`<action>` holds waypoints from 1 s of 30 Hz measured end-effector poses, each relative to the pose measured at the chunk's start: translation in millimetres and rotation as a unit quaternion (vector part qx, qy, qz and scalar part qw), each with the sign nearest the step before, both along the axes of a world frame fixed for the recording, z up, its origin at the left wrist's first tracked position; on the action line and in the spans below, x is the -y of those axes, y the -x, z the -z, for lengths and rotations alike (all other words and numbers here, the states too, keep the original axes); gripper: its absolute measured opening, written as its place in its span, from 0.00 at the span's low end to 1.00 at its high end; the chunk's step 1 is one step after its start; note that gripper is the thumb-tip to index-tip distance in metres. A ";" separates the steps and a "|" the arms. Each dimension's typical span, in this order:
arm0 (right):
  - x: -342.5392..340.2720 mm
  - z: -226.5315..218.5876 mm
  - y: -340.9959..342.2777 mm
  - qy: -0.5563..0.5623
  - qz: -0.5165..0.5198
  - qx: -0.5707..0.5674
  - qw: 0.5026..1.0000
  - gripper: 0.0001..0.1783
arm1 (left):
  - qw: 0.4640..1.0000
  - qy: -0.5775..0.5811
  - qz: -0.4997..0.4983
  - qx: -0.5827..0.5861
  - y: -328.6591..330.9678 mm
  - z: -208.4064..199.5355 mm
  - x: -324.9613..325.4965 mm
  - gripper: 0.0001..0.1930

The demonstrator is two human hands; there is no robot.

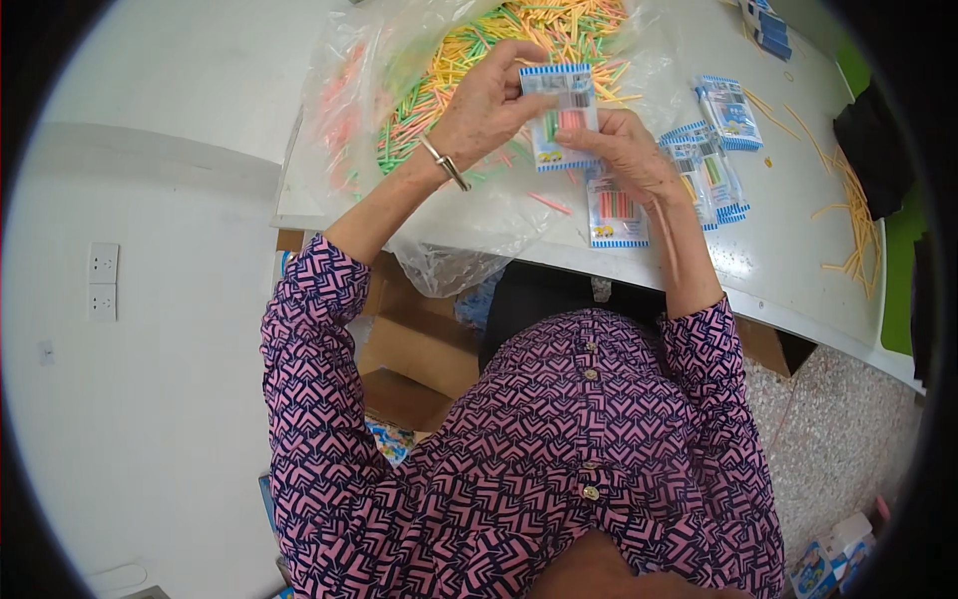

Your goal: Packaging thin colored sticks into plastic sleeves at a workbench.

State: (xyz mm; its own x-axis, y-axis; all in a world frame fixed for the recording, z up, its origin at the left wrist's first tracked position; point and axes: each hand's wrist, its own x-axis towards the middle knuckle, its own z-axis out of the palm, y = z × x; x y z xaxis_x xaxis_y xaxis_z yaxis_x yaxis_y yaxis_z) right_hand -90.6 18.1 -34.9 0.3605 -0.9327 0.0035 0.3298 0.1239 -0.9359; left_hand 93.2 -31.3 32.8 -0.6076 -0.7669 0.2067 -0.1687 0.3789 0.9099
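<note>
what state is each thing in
flat blue-striped plastic packet: sticks inside, seal unclear
left hand: gripping packet
right hand: gripping packet
thin multicoloured sticks: loose, heaped
crumpled clear plastic bag: spread beneath them
blue-striped plastic packets at right: lying, some overlapping
thin orange sticks: scattered

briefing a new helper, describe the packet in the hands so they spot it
On the white table, find the heap of coloured sticks. At its near side, the left hand and right hand hold a blue-edged packet. Unlike similar packets nearby, it alone is held.

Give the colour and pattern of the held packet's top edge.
The held packet has blue and white stripes along its top edge, shown best in the head view.
</note>
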 end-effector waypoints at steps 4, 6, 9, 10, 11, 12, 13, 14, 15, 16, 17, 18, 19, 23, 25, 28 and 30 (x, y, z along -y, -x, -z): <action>2.0 -1.5 9.1 -0.001 0.053 -0.043 0.998 0.16 | 0.995 0.057 -0.042 0.074 -26.4 6.3 8.4 0.11; 0.3 -4.8 10.0 -0.006 0.062 -0.055 0.997 0.16 | 0.975 0.137 -0.010 0.176 -43.2 14.9 7.9 0.11; 0.2 -3.7 7.9 0.003 0.068 -0.064 0.996 0.15 | 0.894 0.322 0.050 0.308 -54.2 37.5 3.2 0.11; 0.2 -4.2 7.3 0.004 0.068 -0.064 0.996 0.15 | 0.836 0.425 0.075 0.338 -56.4 44.5 2.1 0.11; 0.7 -5.0 7.7 -0.007 0.053 -0.058 0.997 0.15 | 0.836 0.427 0.074 0.337 -55.2 46.8 1.0 0.11; 1.1 -5.8 8.2 -0.018 0.038 -0.052 0.998 0.15 | 0.797 0.478 0.091 0.358 -53.7 49.0 0.3 0.10; 1.3 -4.6 7.4 -0.016 0.040 -0.054 0.998 0.15 | 0.755 0.527 0.108 0.376 -52.7 50.5 0.1 0.10; 1.8 -1.0 6.6 -0.016 0.033 -0.060 0.997 0.16 | 0.754 0.530 0.109 0.373 -50.7 51.0 1.1 0.10; 2.3 2.1 5.8 -0.017 0.026 -0.067 0.997 0.16 | 0.747 0.538 0.109 0.375 -49.4 51.0 2.2 0.08; 3.1 4.7 5.3 -0.015 0.031 -0.068 0.997 0.16 | 0.741 0.546 0.109 0.377 -48.3 50.6 3.6 0.07; 4.2 6.6 4.4 -0.019 0.034 -0.064 0.997 0.17 | 0.740 0.549 0.109 0.374 -48.2 48.8 4.7 0.07; 5.3 8.6 4.9 -0.023 0.038 -0.059 0.997 0.18 | 0.751 0.527 0.107 0.383 -49.1 46.2 5.9 0.08; 6.4 10.7 6.7 -0.027 0.034 -0.058 0.997 0.17 | 0.763 0.504 0.104 0.392 -49.5 43.8 8.0 0.08; 4.7 0.5 2.6 -0.027 0.002 -0.060 0.998 0.17 | 0.852 0.464 -0.029 0.242 -62.3 43.3 19.5 0.09; 4.8 2.9 3.3 -0.028 -0.001 -0.082 0.996 0.17 | 0.944 0.250 -0.121 0.177 -53.6 25.0 21.9 0.13; 3.0 -1.4 1.9 -0.020 -0.035 -0.105 0.994 0.18 | 0.989 0.059 -0.136 -0.004 -52.5 12.6 30.7 0.15; 2.0 -1.9 0.5 -0.017 -0.039 -0.099 0.994 0.18 | 0.989 0.056 -0.126 -0.058 -35.7 -8.9 21.4 0.16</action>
